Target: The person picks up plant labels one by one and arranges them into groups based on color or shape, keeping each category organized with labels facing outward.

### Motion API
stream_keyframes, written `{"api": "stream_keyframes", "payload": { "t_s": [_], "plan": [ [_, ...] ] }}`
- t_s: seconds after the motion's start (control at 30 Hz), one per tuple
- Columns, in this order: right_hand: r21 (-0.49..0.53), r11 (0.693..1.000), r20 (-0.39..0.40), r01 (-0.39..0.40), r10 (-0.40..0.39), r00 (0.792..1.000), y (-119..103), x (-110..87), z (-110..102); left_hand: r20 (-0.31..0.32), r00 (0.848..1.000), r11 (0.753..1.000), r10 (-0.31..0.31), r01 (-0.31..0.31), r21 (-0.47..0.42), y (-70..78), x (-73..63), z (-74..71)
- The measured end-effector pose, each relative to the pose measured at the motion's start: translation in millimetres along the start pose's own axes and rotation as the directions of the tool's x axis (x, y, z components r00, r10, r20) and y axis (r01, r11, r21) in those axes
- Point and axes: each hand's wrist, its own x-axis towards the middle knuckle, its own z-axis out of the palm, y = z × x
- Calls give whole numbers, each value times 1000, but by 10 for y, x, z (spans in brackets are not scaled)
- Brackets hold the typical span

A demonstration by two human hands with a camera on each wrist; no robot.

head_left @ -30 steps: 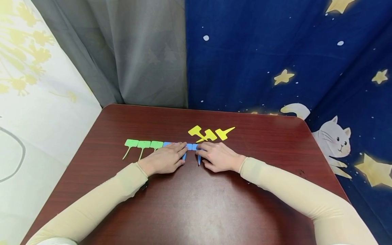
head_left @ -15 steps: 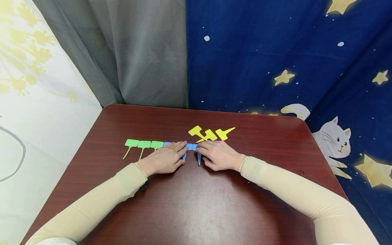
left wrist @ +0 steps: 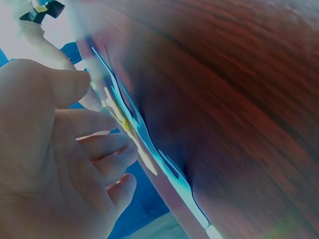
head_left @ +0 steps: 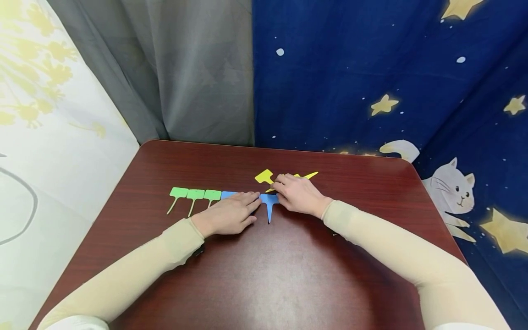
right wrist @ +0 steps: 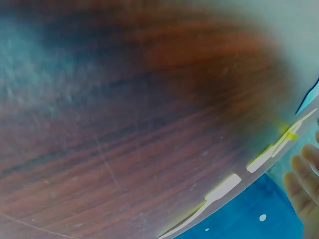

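The left hand [head_left: 230,214] lies palm down with extended fingers over the blue T-shaped tags [head_left: 270,200], partly hiding them. One blue head shows between the two hands, its spike pointing toward the person. Left of the left hand, three green tags [head_left: 196,194] stand side by side in line with the blue ones; faint marks on their heads are too small to read. The right hand [head_left: 300,195] is over the yellow tags [head_left: 263,176], fingers bent; whether they pinch one, I cannot tell. One yellow head shows left of its fingertips, a spike beyond its knuckles. Past the tabletop [head_left: 268,270], ahead of the right hand, a blue curtain [head_left: 371,78] carries printed stars.
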Motion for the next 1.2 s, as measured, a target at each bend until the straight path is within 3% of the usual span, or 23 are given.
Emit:
{"api": "stream_keyframes", "payload": {
  "t_s": [0.17,0.37,0.63,1.03,1.2],
  "plan": [
    [-17,998,62,-63,64,996,80,9,41,12,1000,1000,19,-19,-5,40,60,2],
    [-32,996,120,-83,86,989,77,11,89,45,999,1000,17,-17,-9,68,115,23],
    [-42,998,79,-56,59,995,44,64,146,57,998,1000,8,-7,-25,93,125,20],
    [-46,997,77,-66,69,995,11,63,140,81,997,1000,-10,8,30,108,155,41],
    [-54,996,43,-77,79,996,38,74,139,87,996,1000,-17,15,21,112,163,62]
  ]
}}
